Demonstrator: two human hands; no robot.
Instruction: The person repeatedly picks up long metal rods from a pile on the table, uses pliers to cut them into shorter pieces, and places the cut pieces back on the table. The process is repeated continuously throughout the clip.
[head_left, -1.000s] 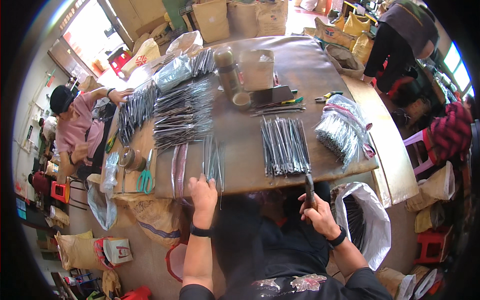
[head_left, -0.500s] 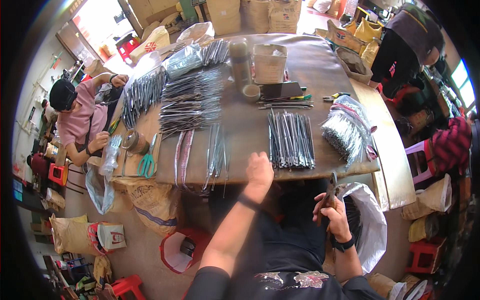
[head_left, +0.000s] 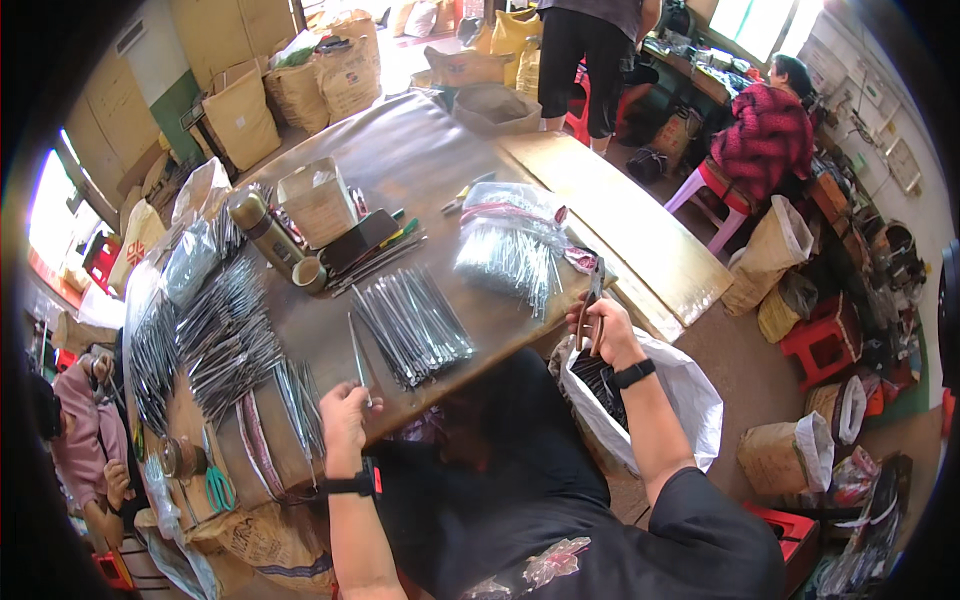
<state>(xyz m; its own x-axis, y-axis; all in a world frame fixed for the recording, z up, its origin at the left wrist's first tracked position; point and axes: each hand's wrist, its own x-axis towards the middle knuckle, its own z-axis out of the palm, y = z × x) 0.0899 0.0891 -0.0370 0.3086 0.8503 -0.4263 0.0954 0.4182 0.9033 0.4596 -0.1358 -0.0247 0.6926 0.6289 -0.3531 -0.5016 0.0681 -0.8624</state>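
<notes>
Near the table's front edge, my left hand [head_left: 345,425] pinches a thin metal rod [head_left: 357,348] that points up and away from me. Just beyond it lies a neat row of similar metal rods [head_left: 412,325]. Off to the right, my right hand [head_left: 612,330] is closed round the brown handles of a pair of pliers [head_left: 595,300], jaws upward. The pliers are above a white sack [head_left: 690,400] with dark rods inside. A clear plastic bag of rods [head_left: 510,245] lies on the table near the pliers.
Large rod piles [head_left: 230,340] cover the table's left side, near teal scissors [head_left: 218,488]. A thermos [head_left: 262,230], cup [head_left: 309,274] and carton [head_left: 315,205] stand farther back. Wooden boards [head_left: 620,225] flank the table's right. Several people are around; a red stool [head_left: 825,340] stands right.
The view has turned to the right. My left hand, earlier at the table edge by the rod row, now holds up a single metal rod. My right hand still grips the pliers.
</notes>
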